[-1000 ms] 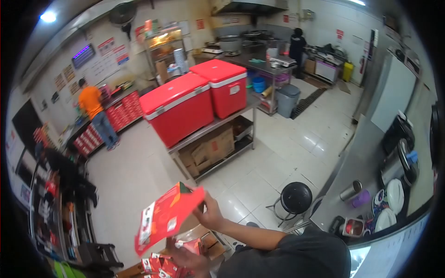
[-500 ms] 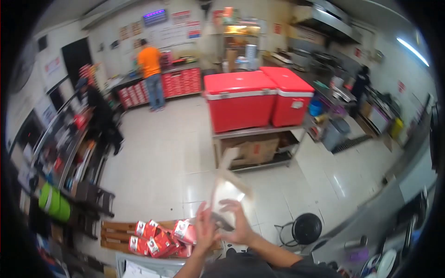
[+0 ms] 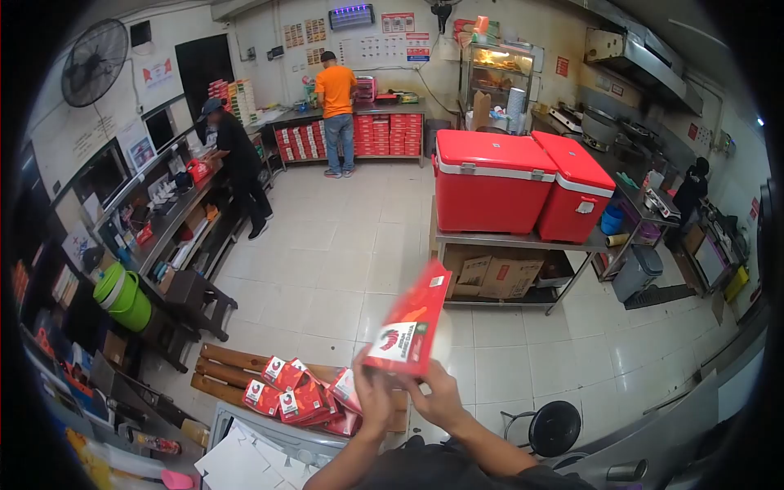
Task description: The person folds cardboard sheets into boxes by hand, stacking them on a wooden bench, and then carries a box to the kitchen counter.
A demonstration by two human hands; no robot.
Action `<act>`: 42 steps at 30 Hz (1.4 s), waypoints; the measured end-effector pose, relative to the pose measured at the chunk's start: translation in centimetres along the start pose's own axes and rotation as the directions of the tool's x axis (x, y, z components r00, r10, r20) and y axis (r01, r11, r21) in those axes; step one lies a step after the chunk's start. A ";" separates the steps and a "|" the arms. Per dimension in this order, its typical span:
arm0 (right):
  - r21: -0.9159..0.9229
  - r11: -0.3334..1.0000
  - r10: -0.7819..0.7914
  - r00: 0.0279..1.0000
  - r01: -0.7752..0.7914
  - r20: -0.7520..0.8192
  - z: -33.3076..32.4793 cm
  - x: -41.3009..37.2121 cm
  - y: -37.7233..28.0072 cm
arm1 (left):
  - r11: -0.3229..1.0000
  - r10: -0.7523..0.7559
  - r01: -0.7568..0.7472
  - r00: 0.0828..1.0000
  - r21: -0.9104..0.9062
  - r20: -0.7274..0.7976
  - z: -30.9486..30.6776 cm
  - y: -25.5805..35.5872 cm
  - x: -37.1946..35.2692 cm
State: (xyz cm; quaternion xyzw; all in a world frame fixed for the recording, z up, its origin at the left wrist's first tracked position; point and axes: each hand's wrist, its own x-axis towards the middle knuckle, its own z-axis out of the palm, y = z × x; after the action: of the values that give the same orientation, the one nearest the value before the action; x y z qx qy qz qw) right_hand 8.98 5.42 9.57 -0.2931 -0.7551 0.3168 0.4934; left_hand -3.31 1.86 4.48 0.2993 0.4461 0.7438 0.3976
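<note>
Above the pale tiled floor [image 3: 327, 269], near the wooden slatted bench [image 3: 224, 367], the person holds up a red carton [image 3: 408, 327] with both hands. The left hand [image 3: 377, 400] is pressed against the carton's lower left side; the right hand [image 3: 438, 398] grips the lower right, fingers bent around its bottom edge. The carton stands tilted, its top leaning to the right, its upper part blurred, and a white panel with a dark and red logo faces the camera.

Just to the left of the hands, a heap of red boxes [image 3: 302, 398] with similar white panels lies on the slatted bench, overlapping one another at different angles. Nearer the person, white sheets [image 3: 249, 461] lie loosely overlapped on a grey surface [image 3: 306, 442] beside the bench. To the right of the hands, a round black stool [image 3: 554, 428] stands on the floor. Farther off, two red coolers [image 3: 494, 175] [image 3: 576, 184] sit side by side on a metal tabletop [image 3: 523, 238], with flattened brown cardboard [image 3: 498, 278] on the shelf below.
</note>
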 end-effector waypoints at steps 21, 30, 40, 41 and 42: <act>0.344 0.934 0.027 0.977 -0.100 0.212 -3.3 -0.6 3.8 | 0.939 -0.178 0.221 0.968 -0.264 0.175 -3.8 -1.1 -0.6; -0.387 0.767 -0.577 0.814 0.512 -0.065 -3.5 -0.3 4.5 | 0.862 0.072 -0.192 0.963 0.468 0.260 -0.7 4.9 0.6; -0.189 0.874 -0.359 0.857 0.448 0.370 -4.4 2.9 3.0 | 0.540 0.345 -0.556 0.831 0.632 0.437 -0.2 6.4 0.9; -0.223 0.859 -0.355 0.851 0.461 0.387 -4.4 3.1 2.4 | 0.539 0.363 -0.550 0.835 0.638 0.413 -0.3 6.4 0.6; -0.258 0.843 -0.350 0.845 0.472 0.404 -4.3 3.4 1.9 | 0.538 0.380 -0.543 0.839 0.644 0.389 -0.4 6.5 0.3</act>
State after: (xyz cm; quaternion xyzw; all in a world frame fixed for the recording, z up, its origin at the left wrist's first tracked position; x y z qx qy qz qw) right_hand 12.09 9.97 11.34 -0.1446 -0.9182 0.1093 0.3522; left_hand -5.89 0.13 10.19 0.6139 0.5671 0.5441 0.0747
